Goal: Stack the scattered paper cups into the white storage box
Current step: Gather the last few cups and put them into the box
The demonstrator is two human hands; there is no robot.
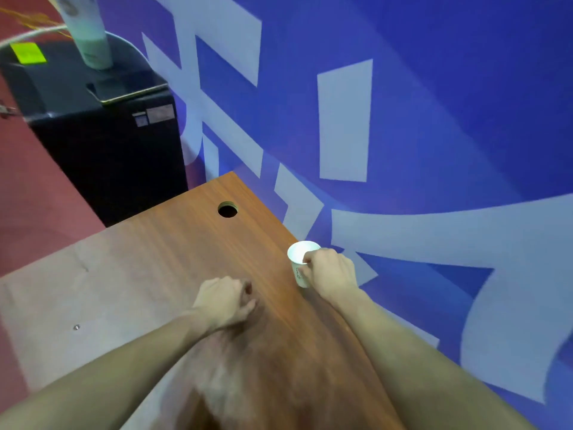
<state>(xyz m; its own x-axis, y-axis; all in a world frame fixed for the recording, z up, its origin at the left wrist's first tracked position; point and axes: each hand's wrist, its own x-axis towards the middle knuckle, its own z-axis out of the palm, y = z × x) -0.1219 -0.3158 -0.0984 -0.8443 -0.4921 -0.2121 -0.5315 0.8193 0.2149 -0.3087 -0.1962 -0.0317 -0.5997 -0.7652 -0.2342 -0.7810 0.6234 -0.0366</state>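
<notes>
Gripping paper cup (301, 262), right hand (331, 271).

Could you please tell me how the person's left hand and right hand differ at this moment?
The right hand grips a white paper cup at its rim, near the table's far right edge; the left hand holds nothing, fingers curled, closer to the table's middle. The right hand reaches further forward than the left hand. Both are bare, backs up.
</notes>
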